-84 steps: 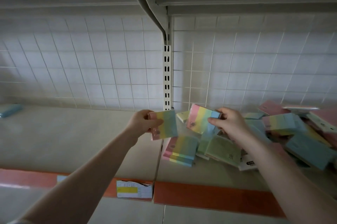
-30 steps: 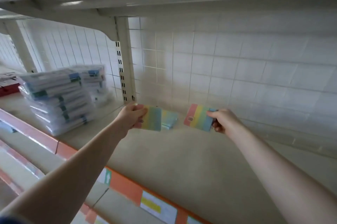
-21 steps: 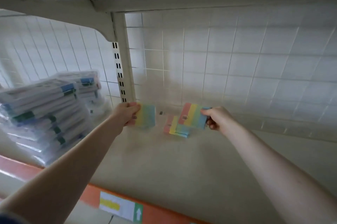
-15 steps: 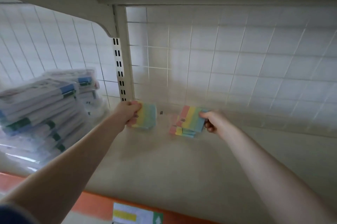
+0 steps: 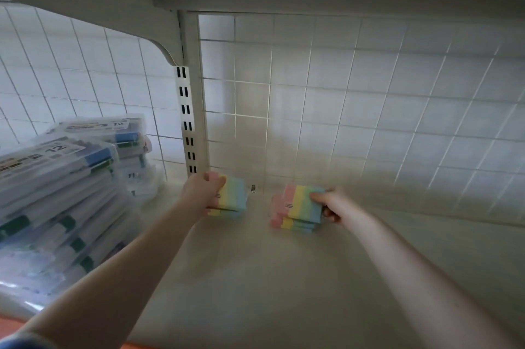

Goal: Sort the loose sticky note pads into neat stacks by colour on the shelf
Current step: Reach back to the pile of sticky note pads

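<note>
Two groups of rainbow-striped sticky note pads lie near the back of the shelf (image 5: 255, 277), well apart from each other. Each pad shows pink, yellow, green and blue bands running side by side. The left pad (image 5: 231, 196) lies flat on top of at least one more pad, close to the slotted upright; its pink end is covered. The right pad (image 5: 301, 202) sits tilted on the right stack (image 5: 292, 223), pink end to the left. Both stacks are low and roughly aligned.
</note>
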Demonstrator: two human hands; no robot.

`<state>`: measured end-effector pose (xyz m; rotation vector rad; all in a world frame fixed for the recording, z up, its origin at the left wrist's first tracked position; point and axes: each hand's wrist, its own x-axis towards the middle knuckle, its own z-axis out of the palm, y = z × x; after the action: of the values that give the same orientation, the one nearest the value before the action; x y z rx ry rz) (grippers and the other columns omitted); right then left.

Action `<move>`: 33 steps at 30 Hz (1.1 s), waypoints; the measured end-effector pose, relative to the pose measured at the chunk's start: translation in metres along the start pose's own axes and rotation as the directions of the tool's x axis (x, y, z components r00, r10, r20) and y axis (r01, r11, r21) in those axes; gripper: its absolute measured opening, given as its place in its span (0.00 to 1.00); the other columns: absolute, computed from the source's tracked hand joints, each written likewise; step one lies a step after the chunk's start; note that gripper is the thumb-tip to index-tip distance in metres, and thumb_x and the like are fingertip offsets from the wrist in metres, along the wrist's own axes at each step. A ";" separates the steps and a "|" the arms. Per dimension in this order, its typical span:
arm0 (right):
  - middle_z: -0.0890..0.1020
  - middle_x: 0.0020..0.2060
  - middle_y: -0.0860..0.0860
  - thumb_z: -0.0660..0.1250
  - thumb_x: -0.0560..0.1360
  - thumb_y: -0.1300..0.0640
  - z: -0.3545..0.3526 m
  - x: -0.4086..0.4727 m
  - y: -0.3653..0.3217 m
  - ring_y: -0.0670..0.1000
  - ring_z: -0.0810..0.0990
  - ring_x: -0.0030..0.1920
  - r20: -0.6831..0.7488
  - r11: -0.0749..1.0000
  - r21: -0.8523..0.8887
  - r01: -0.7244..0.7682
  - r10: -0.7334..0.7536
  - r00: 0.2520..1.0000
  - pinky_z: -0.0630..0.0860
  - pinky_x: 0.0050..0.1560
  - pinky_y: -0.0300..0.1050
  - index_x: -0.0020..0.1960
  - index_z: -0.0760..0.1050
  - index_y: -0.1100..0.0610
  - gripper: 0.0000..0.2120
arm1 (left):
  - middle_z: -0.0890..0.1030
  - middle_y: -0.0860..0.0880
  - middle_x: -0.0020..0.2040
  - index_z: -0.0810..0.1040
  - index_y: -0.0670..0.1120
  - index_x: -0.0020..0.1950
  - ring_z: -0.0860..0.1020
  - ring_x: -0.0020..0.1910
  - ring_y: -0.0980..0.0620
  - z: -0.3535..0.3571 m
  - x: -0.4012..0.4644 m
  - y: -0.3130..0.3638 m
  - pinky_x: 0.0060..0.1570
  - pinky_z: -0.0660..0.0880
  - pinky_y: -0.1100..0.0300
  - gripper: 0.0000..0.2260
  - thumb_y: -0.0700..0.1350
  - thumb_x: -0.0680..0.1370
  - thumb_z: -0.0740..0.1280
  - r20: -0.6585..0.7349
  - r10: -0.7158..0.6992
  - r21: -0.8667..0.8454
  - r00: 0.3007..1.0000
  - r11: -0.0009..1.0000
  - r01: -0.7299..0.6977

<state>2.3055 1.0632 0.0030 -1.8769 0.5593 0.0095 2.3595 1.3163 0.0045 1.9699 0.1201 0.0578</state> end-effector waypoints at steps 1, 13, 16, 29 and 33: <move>0.68 0.28 0.53 0.67 0.76 0.60 0.000 0.002 0.001 0.44 0.65 0.16 -0.004 1.000 -0.009 0.010 -0.010 1.000 0.56 0.15 0.30 0.44 0.68 0.59 0.08 | 0.74 0.47 0.39 0.73 0.41 0.59 0.74 0.34 0.51 0.002 0.001 -0.001 0.38 0.75 0.56 0.13 0.48 0.79 0.64 -0.020 0.012 0.039 1.000 0.999 -0.012; 0.79 0.42 0.55 0.71 0.72 0.55 0.006 0.015 0.015 0.53 0.77 0.36 -0.085 0.968 -0.190 0.165 -0.183 0.979 0.70 0.33 0.42 0.55 0.76 0.60 0.14 | 0.75 0.45 0.48 0.75 0.42 0.55 0.73 0.46 0.47 0.015 0.011 -0.020 0.41 0.67 0.57 0.17 0.55 0.78 0.61 -0.175 0.027 0.386 0.984 0.922 0.043; 0.81 0.50 0.57 0.72 0.72 0.53 0.009 0.018 0.015 0.58 0.80 0.49 -0.108 0.962 -0.215 0.166 -0.193 0.975 0.77 0.49 0.50 0.56 0.77 0.61 0.17 | 0.76 0.45 0.47 0.75 0.42 0.55 0.74 0.46 0.46 0.018 0.013 -0.021 0.40 0.68 0.57 0.17 0.55 0.78 0.60 -0.187 0.019 0.378 0.982 0.924 0.054; 0.81 0.53 0.54 0.66 0.76 0.50 0.018 0.005 0.012 0.54 0.78 0.48 -0.084 0.917 -0.330 0.225 -0.265 0.961 0.73 0.46 0.45 0.58 0.77 0.57 0.15 | 0.74 0.45 0.51 0.73 0.42 0.62 0.71 0.47 0.48 0.016 0.010 -0.020 0.44 0.67 0.57 0.18 0.53 0.78 0.60 -0.204 0.032 0.360 0.978 0.932 0.044; 0.79 0.57 0.57 0.61 0.78 0.51 0.013 0.005 0.017 0.57 0.78 0.54 -0.152 0.919 -0.318 0.234 -0.293 0.944 0.73 0.53 0.48 0.62 0.74 0.59 0.17 | 0.74 0.43 0.57 0.73 0.43 0.63 0.72 0.54 0.45 0.015 0.003 -0.017 0.54 0.72 0.50 0.18 0.52 0.78 0.61 -0.206 0.113 0.372 0.972 0.928 -0.029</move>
<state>2.3069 1.0684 -0.0186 -2.2522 0.4492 -0.2894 2.3633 1.3102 -0.0173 2.3391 0.2197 0.3283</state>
